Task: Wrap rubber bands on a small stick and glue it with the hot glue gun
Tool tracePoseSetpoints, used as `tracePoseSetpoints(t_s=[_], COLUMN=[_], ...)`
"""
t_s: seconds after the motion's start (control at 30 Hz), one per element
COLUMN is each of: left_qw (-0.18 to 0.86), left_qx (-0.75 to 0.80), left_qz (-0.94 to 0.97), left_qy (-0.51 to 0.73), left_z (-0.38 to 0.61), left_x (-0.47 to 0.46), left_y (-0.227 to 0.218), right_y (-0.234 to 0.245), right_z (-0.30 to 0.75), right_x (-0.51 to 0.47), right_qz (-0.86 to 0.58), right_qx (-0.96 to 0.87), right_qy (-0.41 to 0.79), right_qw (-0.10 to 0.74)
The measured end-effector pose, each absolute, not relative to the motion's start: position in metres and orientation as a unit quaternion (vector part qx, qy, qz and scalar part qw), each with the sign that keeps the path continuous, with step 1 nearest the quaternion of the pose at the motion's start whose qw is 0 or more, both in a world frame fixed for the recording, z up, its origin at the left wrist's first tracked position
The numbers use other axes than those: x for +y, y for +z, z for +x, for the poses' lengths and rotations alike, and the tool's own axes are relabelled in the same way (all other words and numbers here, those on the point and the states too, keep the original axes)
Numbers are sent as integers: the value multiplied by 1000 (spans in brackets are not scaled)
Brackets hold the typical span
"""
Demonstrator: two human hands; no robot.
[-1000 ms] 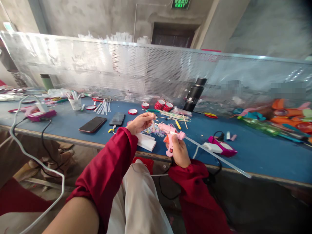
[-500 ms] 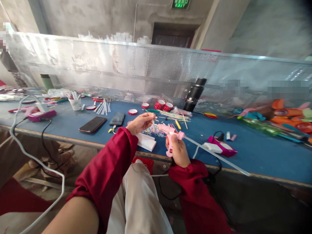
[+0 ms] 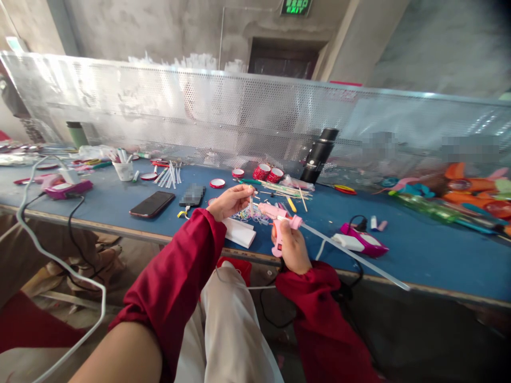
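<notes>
My right hand (image 3: 293, 246) is wrapped round the handle of a pink hot glue gun (image 3: 275, 213). A long translucent glue stick (image 3: 355, 256) sticks out of the gun's back and slants down to the right. My left hand (image 3: 233, 201) pinches a small, thin whitish piece (image 3: 251, 205), upright at the fingertips; its kind is too small to make out. The gun's nozzle points left at this piece, very near or touching it; I cannot tell which. Below the hands lie a pile of small coloured loops (image 3: 249, 215) and a white box-like block (image 3: 240, 233).
On the blue table (image 3: 431, 250) lie a phone (image 3: 152, 204), a power bank (image 3: 192, 195), white sticks (image 3: 171, 174) and red tape rolls (image 3: 262, 171). A black bottle (image 3: 319, 155) leans at the mesh divider (image 3: 223, 117). A purple power strip (image 3: 365, 240) sits right, orange items (image 3: 479, 186) beyond.
</notes>
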State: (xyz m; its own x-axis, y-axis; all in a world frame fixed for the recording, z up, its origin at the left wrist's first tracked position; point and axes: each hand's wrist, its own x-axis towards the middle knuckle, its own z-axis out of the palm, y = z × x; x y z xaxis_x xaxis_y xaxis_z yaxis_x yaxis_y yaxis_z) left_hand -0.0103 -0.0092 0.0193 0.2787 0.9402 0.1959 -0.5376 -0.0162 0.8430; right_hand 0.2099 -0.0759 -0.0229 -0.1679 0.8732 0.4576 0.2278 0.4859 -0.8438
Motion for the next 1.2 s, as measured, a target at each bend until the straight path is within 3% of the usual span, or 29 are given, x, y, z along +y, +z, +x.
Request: tracePoseSetpoints(t_s=[0.57, 1.2], left_qw=[660, 666], left_qx=[201, 217], left_qz=[448, 459], left_qy=[569, 546], left_z=[-13, -12], left_x=[-4, -4], left_y=[16, 15], right_y=[-26, -22], right_z=[208, 209], right_x=[-77, -77], right_qz=[-389, -395], right_qx=[-652, -676], right_qy=[360, 325], right_qw=[542, 530])
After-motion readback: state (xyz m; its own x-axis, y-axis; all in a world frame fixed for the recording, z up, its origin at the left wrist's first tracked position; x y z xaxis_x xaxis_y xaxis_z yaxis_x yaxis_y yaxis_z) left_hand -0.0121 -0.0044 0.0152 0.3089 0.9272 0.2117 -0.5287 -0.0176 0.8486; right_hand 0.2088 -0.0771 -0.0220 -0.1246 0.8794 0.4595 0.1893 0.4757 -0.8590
